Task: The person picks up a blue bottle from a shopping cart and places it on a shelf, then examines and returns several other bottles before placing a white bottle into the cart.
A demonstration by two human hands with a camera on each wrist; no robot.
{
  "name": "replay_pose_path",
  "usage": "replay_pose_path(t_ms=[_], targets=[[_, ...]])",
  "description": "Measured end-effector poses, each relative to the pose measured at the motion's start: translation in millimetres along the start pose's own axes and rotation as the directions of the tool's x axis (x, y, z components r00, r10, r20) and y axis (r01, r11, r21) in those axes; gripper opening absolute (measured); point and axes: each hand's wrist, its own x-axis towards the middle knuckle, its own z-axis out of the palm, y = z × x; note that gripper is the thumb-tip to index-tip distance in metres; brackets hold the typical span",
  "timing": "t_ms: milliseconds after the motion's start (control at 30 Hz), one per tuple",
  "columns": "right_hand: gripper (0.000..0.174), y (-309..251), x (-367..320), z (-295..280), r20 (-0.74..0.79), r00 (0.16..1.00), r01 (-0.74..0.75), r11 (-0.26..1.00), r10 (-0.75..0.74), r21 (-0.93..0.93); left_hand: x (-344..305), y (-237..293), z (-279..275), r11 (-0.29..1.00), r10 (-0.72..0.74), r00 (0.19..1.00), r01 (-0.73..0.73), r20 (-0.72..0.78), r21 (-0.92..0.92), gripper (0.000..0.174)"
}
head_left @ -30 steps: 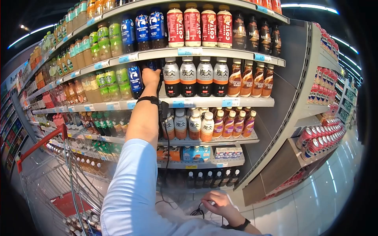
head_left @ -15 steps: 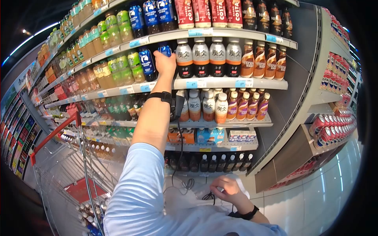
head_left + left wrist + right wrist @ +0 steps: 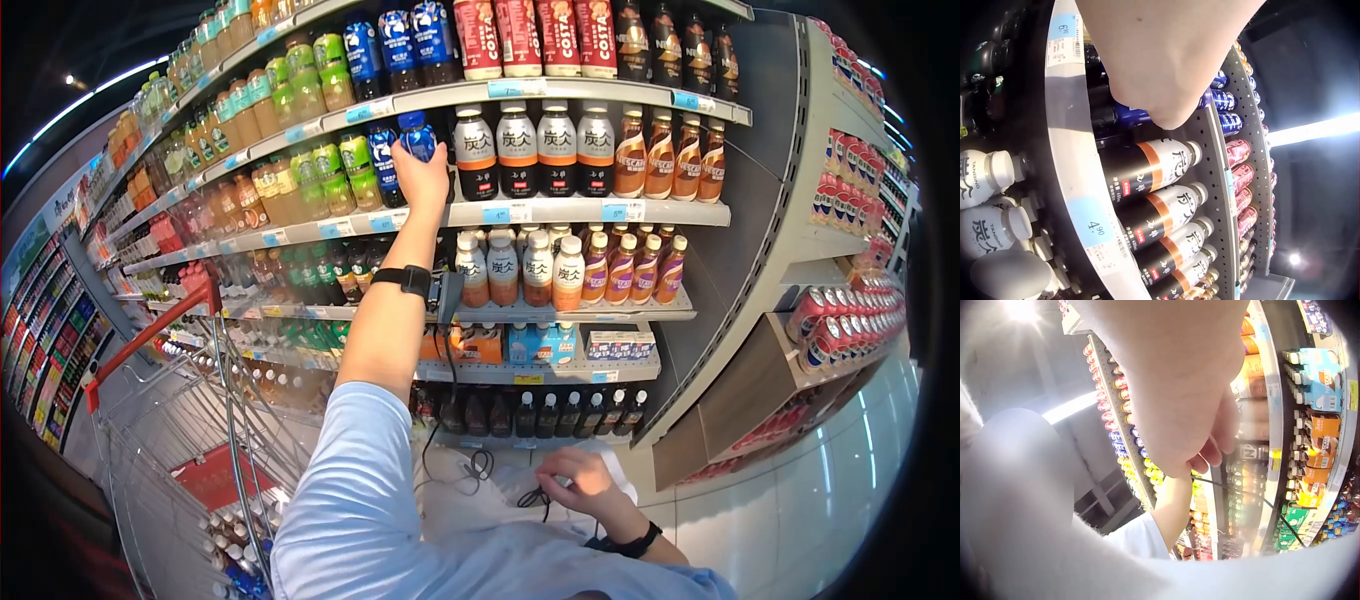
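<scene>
My left hand [image 3: 425, 180] grips a dark blue bottle [image 3: 418, 138] at the front of the second shelf from the top in view. Just left of it stands another blue bottle [image 3: 384, 160]; to its right are white-and-black bottles with an orange band [image 3: 475, 150]. In the left wrist view, the hand [image 3: 1163, 69] hides most of the blue bottle [image 3: 1132, 117]. Low in front of the body, my right hand [image 3: 580, 478] hangs loosely curled beside a black cable. The right wrist view shows its fingers [image 3: 1213, 447] bent, holding no bottle.
A shopping cart with a red handle [image 3: 150, 330] stands at the left, bottles in its lower part. Shelf edges [image 3: 590, 212] run above and below the left hand. Stacked cans [image 3: 850, 320] sit on a display at the right. A cable [image 3: 452, 370] hangs from the left wrist.
The left hand has drawn the blue bottle forward from between its neighbours, so more of it shows. The head view has shifted. The right hand keeps its loose pose.
</scene>
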Motion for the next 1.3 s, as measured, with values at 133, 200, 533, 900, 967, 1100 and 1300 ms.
replay_pose_path(t_ms=[133, 200, 533, 900, 967, 1100, 1300], targets=[[0.008, 10, 3, -2, -0.030, 0.998, 0.057, 0.998, -0.058, -0.031, -3, 2, 0, 1.000, -0.017, 1.000, 0.017, 0.013, -0.002, 0.081], [0.009, 13, 4, -2, -0.035, 0.997, 0.062, 0.997, -0.063, -0.039, -8, 4, -3, 1.000, -0.027, 1.000, 0.027, 0.002, 0.005, 0.079], [0.010, 21, 7, 3, -0.002, 0.999, 0.050, 0.999, -0.050, 0.005, -52, 23, -53, 0.761, 0.164, 0.956, -0.280, -0.244, -0.585, 0.072], [0.115, 39, 40, 19, -0.539, 0.834, 0.205, 0.841, 0.117, 0.500, -205, 98, -134, 0.627, 0.778, 0.389, -0.423, 0.494, -0.654, 0.069], [0.111, 29, 47, 3, -0.470, 0.881, 0.131, 0.925, 0.057, 0.357, -242, 91, -130, 0.533, 0.845, 0.337, -0.483, 0.414, -0.695, 0.064], [0.098, 52, 44, 18, -0.333, 0.926, -0.037, 0.922, 0.176, 0.385, -219, 115, -147, 0.399, 0.856, 0.113, -0.764, 0.504, -0.508, 0.059], [0.085, 34, 61, 23, -0.499, 0.795, 0.102, 0.736, 0.344, 0.669, -56, 92, -111, 0.812, 0.492, 0.701, -0.155, 0.517, -0.563, 0.042]])
